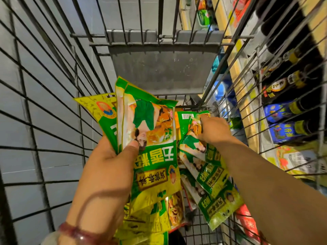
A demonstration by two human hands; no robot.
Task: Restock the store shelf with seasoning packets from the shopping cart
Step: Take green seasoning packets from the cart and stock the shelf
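I look down into a wire shopping cart. My left hand grips a fanned stack of green and yellow seasoning packets, thumb pressed on the front one. My right hand reaches deeper into the cart and pinches the top of another green packet among several more packets lying loose in the basket. The store shelf runs along the right, seen through the cart's wires.
A grey plastic child-seat flap hangs at the cart's far end. Dark sauce bottles with blue and yellow labels lie on the shelf to the right. Red packets show at lower right. Grey floor tiles lie to the left.
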